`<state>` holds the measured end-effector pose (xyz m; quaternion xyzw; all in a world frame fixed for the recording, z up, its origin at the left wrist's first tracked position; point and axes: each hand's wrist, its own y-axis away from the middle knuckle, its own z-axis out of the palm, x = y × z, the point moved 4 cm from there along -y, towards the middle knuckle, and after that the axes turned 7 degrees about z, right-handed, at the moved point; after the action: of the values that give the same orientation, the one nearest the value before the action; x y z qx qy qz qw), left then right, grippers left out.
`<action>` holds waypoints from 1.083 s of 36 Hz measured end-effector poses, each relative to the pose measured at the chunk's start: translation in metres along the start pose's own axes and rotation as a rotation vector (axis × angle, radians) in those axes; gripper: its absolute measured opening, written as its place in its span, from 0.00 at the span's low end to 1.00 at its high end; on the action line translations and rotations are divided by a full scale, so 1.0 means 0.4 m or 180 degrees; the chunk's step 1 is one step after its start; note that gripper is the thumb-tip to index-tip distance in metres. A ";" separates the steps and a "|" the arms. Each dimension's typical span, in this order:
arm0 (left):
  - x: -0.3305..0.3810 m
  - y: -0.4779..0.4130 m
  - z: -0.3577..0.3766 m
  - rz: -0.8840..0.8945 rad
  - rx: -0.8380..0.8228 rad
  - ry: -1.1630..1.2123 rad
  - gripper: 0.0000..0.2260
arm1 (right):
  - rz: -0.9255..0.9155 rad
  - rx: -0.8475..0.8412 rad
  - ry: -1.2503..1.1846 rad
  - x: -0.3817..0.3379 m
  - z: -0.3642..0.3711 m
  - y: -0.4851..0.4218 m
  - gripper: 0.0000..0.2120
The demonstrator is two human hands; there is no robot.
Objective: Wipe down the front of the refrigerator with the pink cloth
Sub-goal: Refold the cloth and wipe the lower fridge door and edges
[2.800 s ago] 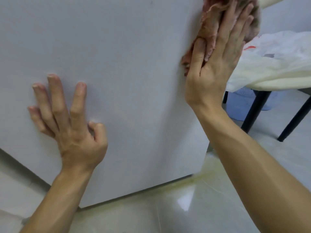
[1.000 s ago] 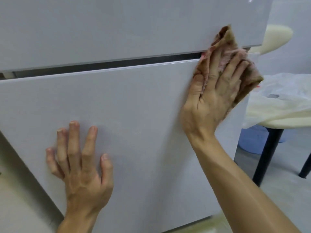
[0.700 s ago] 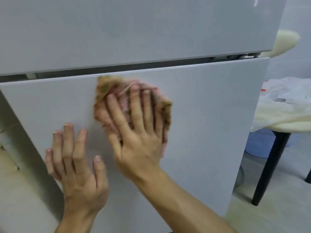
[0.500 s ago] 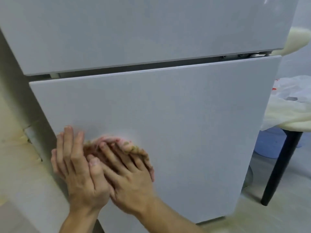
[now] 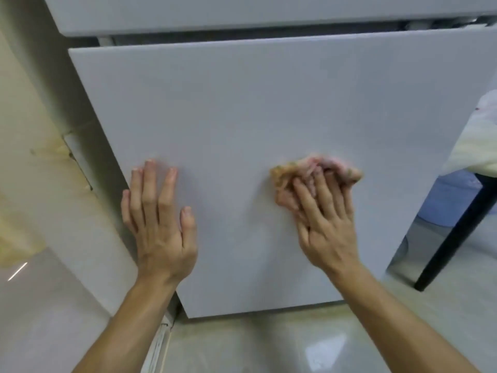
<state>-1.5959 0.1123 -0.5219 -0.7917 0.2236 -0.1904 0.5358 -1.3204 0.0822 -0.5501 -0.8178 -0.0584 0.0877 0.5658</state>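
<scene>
Left hand (image 5: 161, 227) flat on refrigerator (image 5: 269, 103), right hand (image 5: 328, 227) flat, pressing pink cloth (image 5: 317, 168) against it, glossy floor (image 5: 269, 345) below.

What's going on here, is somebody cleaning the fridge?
Yes. A person is wiping the lower door of the refrigerator with a pink cloth. The right hand presses the bunched cloth against the door, right of its middle. The left hand rests flat on the door near its left edge, fingers spread, holding nothing.
</scene>
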 end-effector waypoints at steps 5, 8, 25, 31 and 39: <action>-0.012 0.019 0.013 -0.0096 0.0145 0.0119 0.26 | 0.0979 0.0186 -0.0016 0.166 -0.076 -0.078 0.29; -0.032 0.038 0.018 -0.0180 0.0093 0.0160 0.27 | 0.1135 0.0273 -0.0414 0.132 -0.060 -0.096 0.27; -0.078 0.131 0.012 -0.0100 -0.0231 0.0413 0.28 | -0.0160 -0.0648 -0.0633 -0.413 0.261 0.258 0.34; -0.063 0.155 0.031 -0.0244 -0.0329 0.0237 0.30 | -0.0284 -0.0518 -0.0356 -0.304 0.200 0.256 0.34; -0.020 0.201 0.068 -0.0165 -0.0514 0.0178 0.29 | 0.0632 -0.0442 0.0056 0.040 0.062 0.348 0.37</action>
<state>-1.6001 0.1113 -0.6072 -0.8322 0.2326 -0.2075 0.4586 -1.3106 0.0587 -0.6899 -0.8575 0.0220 0.1319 0.4968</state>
